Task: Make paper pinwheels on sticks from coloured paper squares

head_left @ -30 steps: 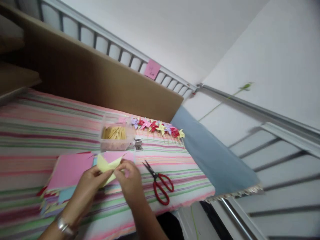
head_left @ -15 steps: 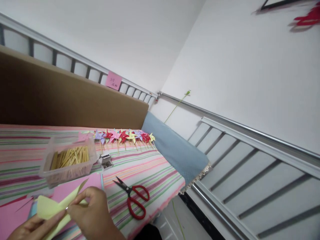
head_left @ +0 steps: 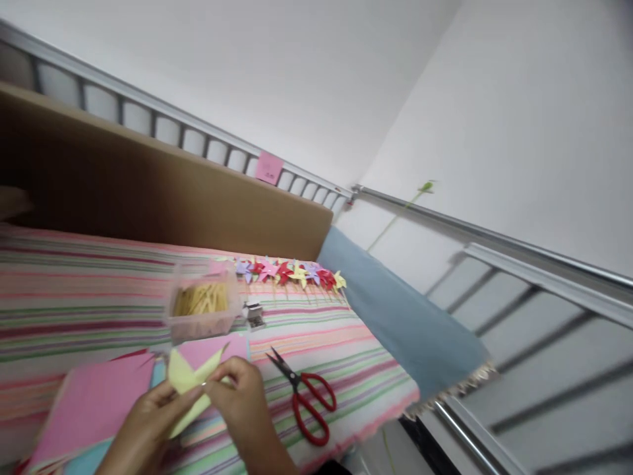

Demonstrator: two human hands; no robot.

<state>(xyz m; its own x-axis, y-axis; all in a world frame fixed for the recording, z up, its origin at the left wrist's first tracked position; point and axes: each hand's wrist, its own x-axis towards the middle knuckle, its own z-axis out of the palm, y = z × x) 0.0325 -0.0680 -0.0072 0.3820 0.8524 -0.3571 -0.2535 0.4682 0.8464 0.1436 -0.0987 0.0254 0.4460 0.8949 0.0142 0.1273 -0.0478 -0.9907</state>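
Observation:
Between my two hands is a yellow paper pinwheel, its corners partly folded up. My left hand is closed on its lower left side, thumb pressed toward the middle. My right hand pinches the paper near its centre. A tiny bright spot shows at the right fingertips, possibly a pin head, too small to be sure. Below and left of the hands lie pink paper sheets with a light blue sheet under them. To the right rest scissors with red handles and dark blades, standing open.
A clear plastic box of thin wooden sticks stands behind the hands, beside a small open box. Several finished pinwheels lie in a row at the back. A cardboard panel rises behind the striped cloth.
The view has swung left, so everything appears further right. Both hands still hold the yellow paper, with little visible change in their grip.

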